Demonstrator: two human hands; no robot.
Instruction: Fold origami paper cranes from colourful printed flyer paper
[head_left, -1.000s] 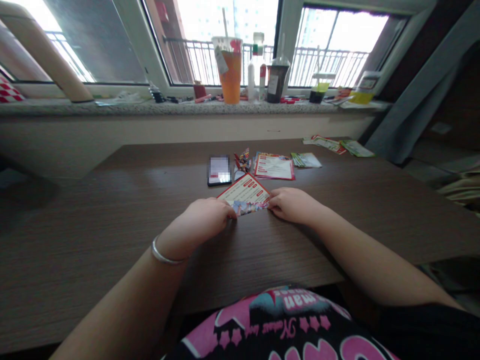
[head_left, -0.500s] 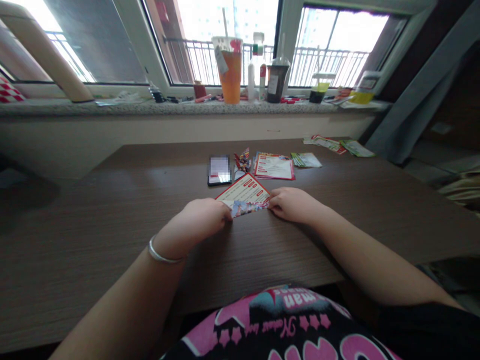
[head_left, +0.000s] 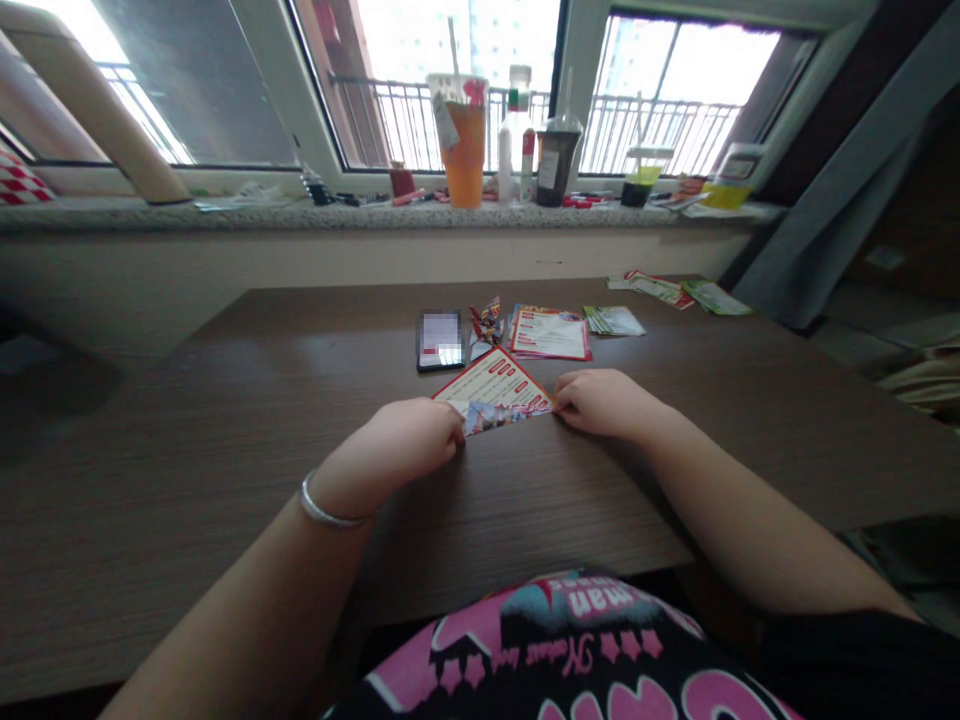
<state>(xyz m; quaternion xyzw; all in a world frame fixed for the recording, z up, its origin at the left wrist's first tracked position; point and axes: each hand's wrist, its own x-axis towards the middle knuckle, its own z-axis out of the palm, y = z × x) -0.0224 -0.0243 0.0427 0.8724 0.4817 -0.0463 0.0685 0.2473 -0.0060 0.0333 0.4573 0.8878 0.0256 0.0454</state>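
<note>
A printed paper sheet [head_left: 495, 380] with a red border lies on the table, turned cornerwise to me. Its near edge is folded over in a strip that shows a coloured picture. My left hand [head_left: 420, 437], with a silver bangle at the wrist, is closed on the left end of the fold. At the right corner, the fingers of my right hand [head_left: 600, 402] pinch the paper. Just beyond the sheet sit a folded colourful paper piece [head_left: 487, 322] and a stack of similar printed sheets [head_left: 550, 333].
A phone [head_left: 440, 340] lies left of the folded piece. Green-edged papers [head_left: 615, 321] and more leaflets [head_left: 660, 289] are at the back right of the table [head_left: 225, 420]. On the windowsill stand an orange drink cup [head_left: 465, 150], a dark cup [head_left: 553, 165] and bottles.
My right hand has slid a little to the right along the folded edge to the sheet's corner, and more of the strip shows. My left hand has stayed in place.
</note>
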